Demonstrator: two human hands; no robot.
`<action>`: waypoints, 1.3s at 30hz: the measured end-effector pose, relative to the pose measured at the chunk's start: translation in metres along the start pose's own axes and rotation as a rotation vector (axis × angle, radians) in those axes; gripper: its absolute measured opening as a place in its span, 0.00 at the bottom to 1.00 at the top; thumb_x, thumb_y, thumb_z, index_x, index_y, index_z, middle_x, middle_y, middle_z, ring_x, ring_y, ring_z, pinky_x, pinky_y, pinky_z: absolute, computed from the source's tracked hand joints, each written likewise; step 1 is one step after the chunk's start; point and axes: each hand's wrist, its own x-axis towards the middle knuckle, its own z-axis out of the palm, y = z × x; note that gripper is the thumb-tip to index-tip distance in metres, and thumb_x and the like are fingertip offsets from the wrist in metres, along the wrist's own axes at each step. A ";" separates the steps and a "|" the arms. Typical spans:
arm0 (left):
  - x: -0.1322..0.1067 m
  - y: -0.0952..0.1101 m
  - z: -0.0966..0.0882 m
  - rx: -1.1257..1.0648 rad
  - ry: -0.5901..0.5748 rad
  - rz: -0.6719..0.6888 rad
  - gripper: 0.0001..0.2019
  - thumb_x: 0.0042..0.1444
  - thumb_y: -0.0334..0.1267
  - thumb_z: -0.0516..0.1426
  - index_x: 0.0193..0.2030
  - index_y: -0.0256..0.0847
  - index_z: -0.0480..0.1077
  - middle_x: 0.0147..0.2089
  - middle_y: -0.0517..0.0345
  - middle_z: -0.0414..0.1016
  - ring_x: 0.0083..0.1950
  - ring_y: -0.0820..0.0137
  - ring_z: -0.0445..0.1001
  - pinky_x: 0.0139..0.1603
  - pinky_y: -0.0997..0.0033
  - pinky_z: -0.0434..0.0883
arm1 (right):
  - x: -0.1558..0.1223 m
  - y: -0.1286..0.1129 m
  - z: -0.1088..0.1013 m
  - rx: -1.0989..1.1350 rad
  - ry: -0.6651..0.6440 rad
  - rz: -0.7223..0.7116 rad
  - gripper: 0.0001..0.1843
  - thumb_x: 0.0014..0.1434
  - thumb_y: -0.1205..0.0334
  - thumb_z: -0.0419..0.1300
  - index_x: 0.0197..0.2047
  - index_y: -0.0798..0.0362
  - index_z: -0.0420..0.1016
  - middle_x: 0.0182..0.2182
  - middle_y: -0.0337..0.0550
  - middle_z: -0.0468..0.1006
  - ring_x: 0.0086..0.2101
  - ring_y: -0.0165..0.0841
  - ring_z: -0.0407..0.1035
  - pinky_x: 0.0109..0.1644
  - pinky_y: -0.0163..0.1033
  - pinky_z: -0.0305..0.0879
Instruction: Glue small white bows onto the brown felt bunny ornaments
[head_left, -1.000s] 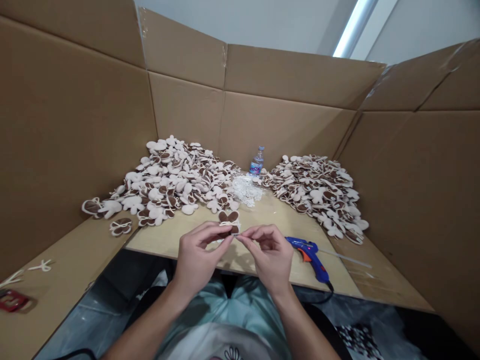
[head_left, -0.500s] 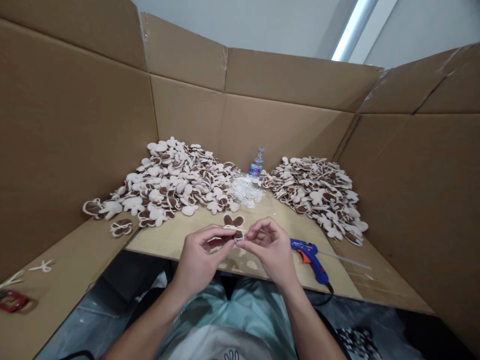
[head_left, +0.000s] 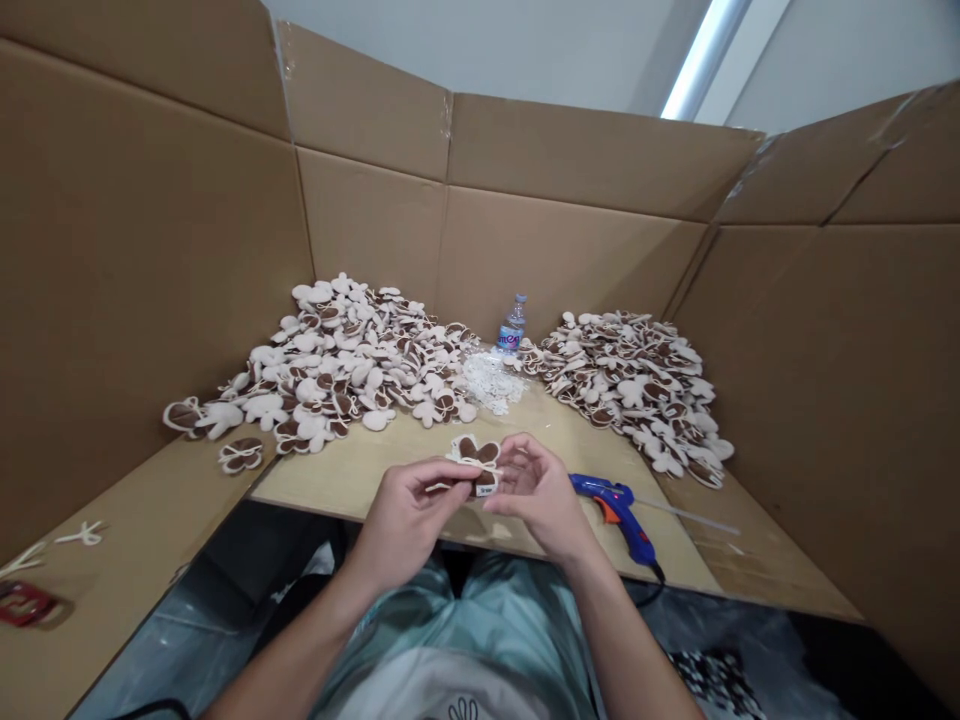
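Two hands work below the water bottle [head_left: 512, 327], toward the person's body. The left hand [head_left: 409, 518] has its fingers pressed together, pinching the lower left of a two-lobed brown-and-cream felt piece [head_left: 476, 463] against the thumb. The right hand [head_left: 540, 492] is beside it, its fingers curled and slightly spread, tips at the piece's right edge; whether they grip cannot be told.

The felt piece is held just above the plywood board [head_left: 341, 490], directly below the bottle. A white cord [head_left: 480, 462] crosses its middle and is tied there, so this piece already carries its tie.

Heaps lie on either side of the bottle: a large heap of felt pieces [head_left: 330, 370] to its left and a second heap of felt pieces [head_left: 626, 385] to its right. Both remain large, and how many pieces carry cord is too small to tell. Just below the bottle sits a patch of small white bits [head_left: 489, 382]. Further right of the hands, a blue-and-orange hot glue gun [head_left: 621, 515] lies on the board, with a glue stick [head_left: 686, 516] beside it.
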 end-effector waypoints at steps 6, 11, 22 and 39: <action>-0.002 0.000 -0.001 -0.002 -0.033 -0.015 0.07 0.54 0.35 0.63 0.39 0.43 0.81 0.41 0.53 0.84 0.44 0.63 0.81 0.46 0.66 0.77 | 0.002 0.003 -0.007 0.062 -0.049 0.057 0.23 0.38 0.69 0.75 0.34 0.50 0.68 0.28 0.29 0.71 0.26 0.23 0.67 0.31 0.29 0.67; -0.002 0.001 0.000 -0.002 -0.033 -0.040 0.07 0.55 0.35 0.62 0.40 0.41 0.81 0.41 0.53 0.84 0.43 0.64 0.81 0.46 0.67 0.76 | 0.000 0.005 -0.005 0.072 -0.044 0.029 0.23 0.37 0.69 0.76 0.33 0.50 0.68 0.30 0.31 0.72 0.29 0.25 0.70 0.34 0.31 0.68; -0.004 -0.002 0.003 -0.039 -0.024 -0.037 0.07 0.55 0.35 0.62 0.40 0.41 0.80 0.42 0.54 0.84 0.44 0.64 0.81 0.47 0.67 0.77 | -0.005 0.000 0.003 0.030 0.009 -0.037 0.25 0.38 0.68 0.76 0.35 0.49 0.67 0.29 0.32 0.73 0.31 0.27 0.71 0.36 0.32 0.69; 0.003 -0.009 0.003 -0.051 -0.035 -0.081 0.09 0.56 0.36 0.61 0.43 0.43 0.80 0.46 0.54 0.83 0.49 0.65 0.79 0.52 0.66 0.74 | -0.011 0.015 0.003 0.045 0.046 -0.058 0.21 0.45 0.65 0.74 0.38 0.48 0.67 0.33 0.33 0.72 0.34 0.27 0.71 0.39 0.32 0.70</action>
